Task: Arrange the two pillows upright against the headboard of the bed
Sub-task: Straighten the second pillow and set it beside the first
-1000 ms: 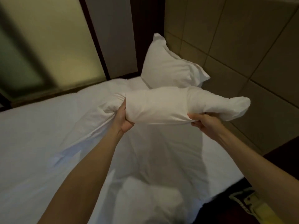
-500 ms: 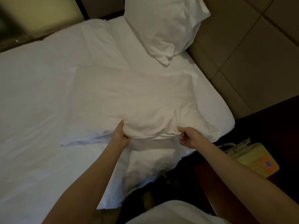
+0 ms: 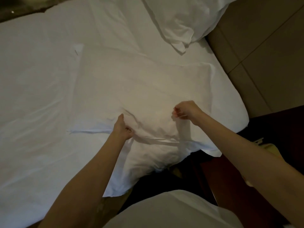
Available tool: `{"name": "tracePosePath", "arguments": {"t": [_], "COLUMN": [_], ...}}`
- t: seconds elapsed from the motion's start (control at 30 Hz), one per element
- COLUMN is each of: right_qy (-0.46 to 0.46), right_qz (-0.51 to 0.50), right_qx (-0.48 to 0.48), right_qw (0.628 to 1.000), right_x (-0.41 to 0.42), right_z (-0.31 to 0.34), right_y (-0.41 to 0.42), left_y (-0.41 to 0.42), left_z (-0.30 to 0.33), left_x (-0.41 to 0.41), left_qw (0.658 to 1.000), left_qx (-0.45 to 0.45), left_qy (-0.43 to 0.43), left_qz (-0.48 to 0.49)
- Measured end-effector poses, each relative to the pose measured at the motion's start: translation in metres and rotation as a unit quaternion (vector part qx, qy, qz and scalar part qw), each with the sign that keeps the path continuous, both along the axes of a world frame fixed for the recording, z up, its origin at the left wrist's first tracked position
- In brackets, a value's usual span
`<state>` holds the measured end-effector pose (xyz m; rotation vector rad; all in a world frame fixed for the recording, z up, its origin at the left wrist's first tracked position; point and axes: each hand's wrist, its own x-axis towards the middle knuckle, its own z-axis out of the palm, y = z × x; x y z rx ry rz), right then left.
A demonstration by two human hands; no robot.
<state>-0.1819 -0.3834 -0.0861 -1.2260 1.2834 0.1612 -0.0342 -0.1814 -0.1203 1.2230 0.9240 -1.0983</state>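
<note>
A white pillow (image 3: 144, 89) lies flat on the bed (image 3: 36, 89), close to the near edge. My left hand (image 3: 122, 128) grips a fold of its cover at the near left. My right hand (image 3: 185, 111) pinches the cover fabric a little higher, over the pillow's near right part. A second white pillow (image 3: 182, 18) leans at the top right, against the tan padded headboard (image 3: 256, 51). Its upper part is cut off by the frame.
A dark wooden nightstand (image 3: 279, 125) stands right of the bed, below the headboard, with a pale object at its edge behind my right forearm. The white sheet spreads wide to the left. My white shirt fills the bottom centre.
The pillow held bunched in the air a second ago now lies flat on the bed. My view has tilted down and closer. My right hand has lifted, pinching the cover.
</note>
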Motion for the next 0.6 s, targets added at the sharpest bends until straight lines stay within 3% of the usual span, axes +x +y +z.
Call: {"name": "tracePosePath", "arguments": {"t": [0.07,0.17,0.43,0.6], "right_qy": [-0.009,-0.011,0.02,0.064], "right_qz": [0.02,0.076,0.201,0.252], "right_qx": [-0.041,-0.091,-0.188,-0.26], "right_qw": [0.999,0.993,0.961,0.93], "right_x": [0.023,0.061,0.146,0.176], "right_z": [0.004,0.012,0.008,-0.02], "right_y": [-0.006,-0.016,-0.055,-0.092], "left_y": [0.0,0.006,0.009,0.006], "left_z": [-0.003,-0.008,-0.033,-0.048], "left_x": [0.012,0.026,0.042,0.04], "left_qw": [1.0,1.0,0.997,0.993], "left_qx": [-0.005,0.005,-0.058,-0.112], "left_qy": [0.015,0.002,0.046,-0.008], "left_qz": [0.027,-0.006,0.037,0.041]}}
